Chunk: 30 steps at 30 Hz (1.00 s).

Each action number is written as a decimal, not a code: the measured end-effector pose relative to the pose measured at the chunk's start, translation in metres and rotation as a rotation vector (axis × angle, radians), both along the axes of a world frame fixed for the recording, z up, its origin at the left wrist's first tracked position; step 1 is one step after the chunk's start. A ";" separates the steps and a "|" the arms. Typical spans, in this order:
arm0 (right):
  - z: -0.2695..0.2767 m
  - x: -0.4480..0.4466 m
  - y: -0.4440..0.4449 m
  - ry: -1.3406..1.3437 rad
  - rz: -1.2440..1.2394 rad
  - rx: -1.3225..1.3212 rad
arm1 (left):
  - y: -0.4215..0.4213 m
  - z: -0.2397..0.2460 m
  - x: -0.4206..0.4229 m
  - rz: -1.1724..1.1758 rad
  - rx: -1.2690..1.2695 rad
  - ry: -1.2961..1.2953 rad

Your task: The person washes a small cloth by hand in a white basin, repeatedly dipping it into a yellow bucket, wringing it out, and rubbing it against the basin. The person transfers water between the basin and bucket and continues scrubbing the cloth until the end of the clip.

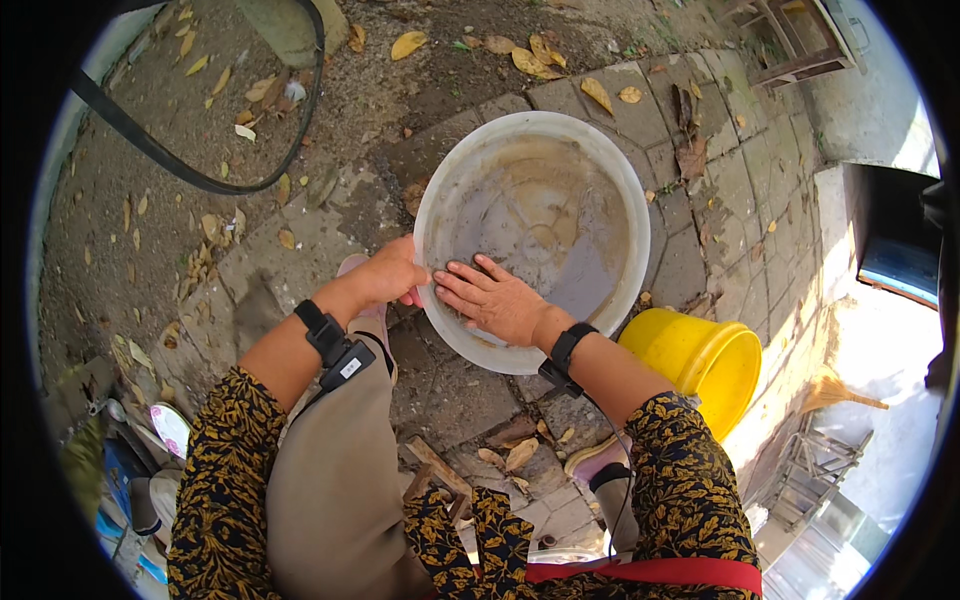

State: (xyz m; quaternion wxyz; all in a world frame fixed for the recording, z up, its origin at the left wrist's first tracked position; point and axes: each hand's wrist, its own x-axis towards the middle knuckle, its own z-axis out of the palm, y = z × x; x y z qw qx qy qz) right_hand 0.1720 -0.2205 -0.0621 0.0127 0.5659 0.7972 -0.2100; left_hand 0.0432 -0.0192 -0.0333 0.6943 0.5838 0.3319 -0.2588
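A round, whitish plastic basin stands on the paving before me, its bottom covered by shallow, murky water with brown dirt. My left hand grips the basin's rim at its lower left, thumb on the rim and fingers outside. Inside the basin, my right hand lies palm down with its fingers spread, against the near left wall. It holds nothing that I can see; what is under the palm is hidden. A yellow plastic bucket lies tipped on its side close to my right forearm.
A black hose loops over the dirt at upper left. Dry leaves lie around on the paving. At right are a straw broom and a wooden rack. A wooden frame stands at upper right; dishes sit at lower left.
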 end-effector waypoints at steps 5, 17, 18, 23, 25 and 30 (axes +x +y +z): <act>-0.011 0.045 0.059 0.015 -0.210 0.176 | 0.002 0.000 0.004 -0.002 0.034 0.039; -0.046 0.130 -0.071 -0.189 -1.177 -0.222 | 0.002 -0.002 0.005 -0.068 0.002 0.007; -0.050 0.114 -0.088 -0.106 -1.232 -0.160 | 0.002 -0.002 0.005 -0.065 -0.002 -0.007; -0.059 0.001 -0.113 0.215 -1.642 -0.123 | 0.001 -0.003 0.004 -0.037 0.001 -0.005; -0.054 -0.038 -0.092 0.337 -1.698 -0.101 | 0.001 -0.003 0.003 -0.036 -0.003 -0.018; -0.021 -0.075 -0.027 0.469 -1.102 0.116 | 0.002 -0.010 0.001 0.006 -0.011 -0.019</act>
